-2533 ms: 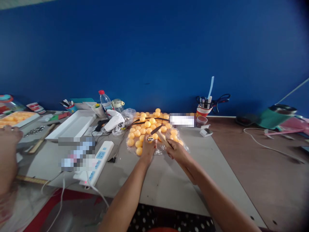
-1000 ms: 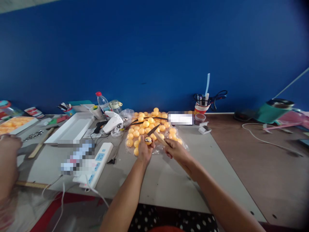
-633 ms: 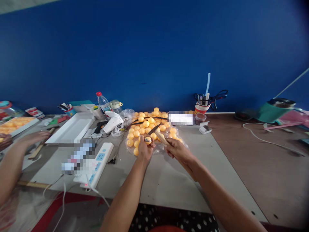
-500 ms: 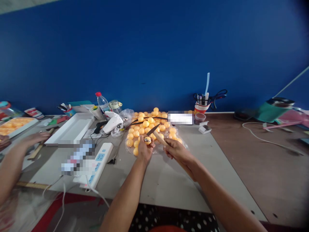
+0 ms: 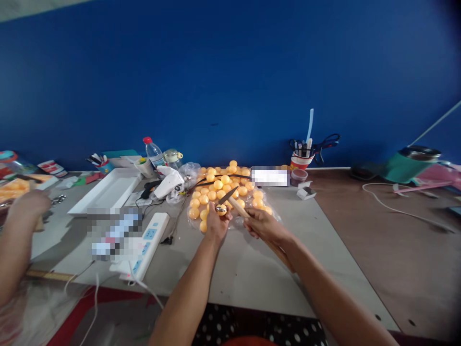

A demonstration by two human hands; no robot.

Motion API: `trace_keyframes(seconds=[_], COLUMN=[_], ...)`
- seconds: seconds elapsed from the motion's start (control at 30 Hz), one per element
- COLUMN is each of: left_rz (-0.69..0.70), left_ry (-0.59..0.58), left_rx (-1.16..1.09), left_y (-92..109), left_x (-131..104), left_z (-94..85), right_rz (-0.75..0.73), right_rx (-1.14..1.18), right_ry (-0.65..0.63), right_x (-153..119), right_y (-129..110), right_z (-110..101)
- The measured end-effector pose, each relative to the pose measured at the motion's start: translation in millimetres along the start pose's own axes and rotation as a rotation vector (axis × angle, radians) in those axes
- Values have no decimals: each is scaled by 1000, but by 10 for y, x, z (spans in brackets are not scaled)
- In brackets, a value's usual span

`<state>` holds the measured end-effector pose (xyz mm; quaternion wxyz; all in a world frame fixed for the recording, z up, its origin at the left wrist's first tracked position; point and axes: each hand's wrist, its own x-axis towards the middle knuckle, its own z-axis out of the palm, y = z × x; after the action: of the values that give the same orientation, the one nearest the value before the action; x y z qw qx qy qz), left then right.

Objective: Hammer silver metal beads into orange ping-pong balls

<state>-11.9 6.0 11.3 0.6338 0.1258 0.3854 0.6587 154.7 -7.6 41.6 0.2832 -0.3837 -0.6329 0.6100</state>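
Note:
My left hand [image 5: 217, 223] is closed around an orange ball [image 5: 222, 210] with a shiny metal piece on its near side. My right hand [image 5: 262, 222] grips a hammer [image 5: 239, 207] by its pale wooden handle, which runs back under the forearm. The hammer's dark, narrow head sits just above the ball; whether they touch I cannot tell. Behind both hands, many orange balls [image 5: 212, 195] lie heaped on clear plastic, with a dark strip across them.
A power strip [image 5: 149, 245], a white tray [image 5: 106, 192] and a white hot-glue gun [image 5: 169, 185] are to the left. A bottle [image 5: 154, 154] stands behind. A cup of pens and scissors [image 5: 301, 158] is at right rear. Another person's hand [image 5: 30, 206] works at far left.
My hands and the hammer have hardly moved. At far left, the other person's hand has lifted a wooden-handled tool off the table and drawn it leftward.

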Motion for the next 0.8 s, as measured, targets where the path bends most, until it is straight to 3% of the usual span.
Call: trace_keyframes(seconds=[0.13, 0.3, 0.43, 0.6, 0.8], left_rz=[2, -7, -20, 1, -17], left_ry=[-4, 7, 66, 81, 69], left_rx=[-19, -34, -79, -124, -136], left_y=[4, -5, -12, -3, 14], left_x=[-2, 6, 11, 9, -17], left_z=[-3, 8, 13, 30, 39], right_rz=[12, 22, 76, 39, 87], right_rx=[-117, 28, -99, 95, -95], right_ry=[25, -19, -20, -91, -42], right_x=[20, 8, 5, -24, 18], right_y=[13, 9, 8, -42, 4], right_z=[0, 1, 10, 4, -1])
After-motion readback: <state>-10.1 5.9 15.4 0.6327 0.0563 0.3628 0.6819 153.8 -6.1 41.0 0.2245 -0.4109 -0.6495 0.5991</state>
